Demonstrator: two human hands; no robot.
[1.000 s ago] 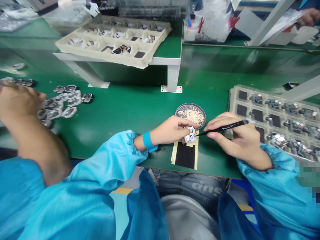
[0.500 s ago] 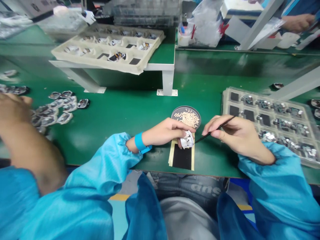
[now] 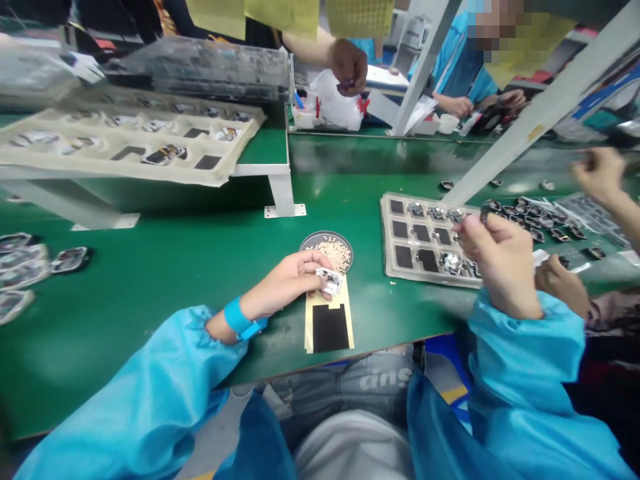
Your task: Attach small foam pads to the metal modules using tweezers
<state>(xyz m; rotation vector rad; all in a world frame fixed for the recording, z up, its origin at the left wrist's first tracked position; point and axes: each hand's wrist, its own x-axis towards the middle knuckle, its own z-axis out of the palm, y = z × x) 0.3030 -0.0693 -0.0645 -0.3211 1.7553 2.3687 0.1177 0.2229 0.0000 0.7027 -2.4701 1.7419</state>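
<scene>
A small white device housing (image 3: 330, 281) with electronic parts inside is pinched in my left hand (image 3: 297, 277), just in front of a round dish (image 3: 301, 248) of small pale pieces. Below it a black pad (image 3: 330, 328) framed in yellowish tape lies on the bench. My right hand (image 3: 503, 260) is raised near the right side of a compartment tray (image 3: 395, 275), fingers closed. A short dark bit of the black tweezers (image 3: 484, 215) shows above the fingers; the rest is hidden.
A larger tray (image 3: 220, 170) of parts sits on a raised shelf (image 3: 280, 193) at the left. Loose housings (image 3: 70, 260) lie left and several dark housings (image 3: 535, 217) right. A slanted metal post (image 3: 525, 127) rises behind the right tray. Co-workers' hands (image 3: 603, 177) are at the right and across.
My right hand has moved up and right, away from the white housing, toward the compartment tray. My left hand still holds the housing. The view has turned to the right.
</scene>
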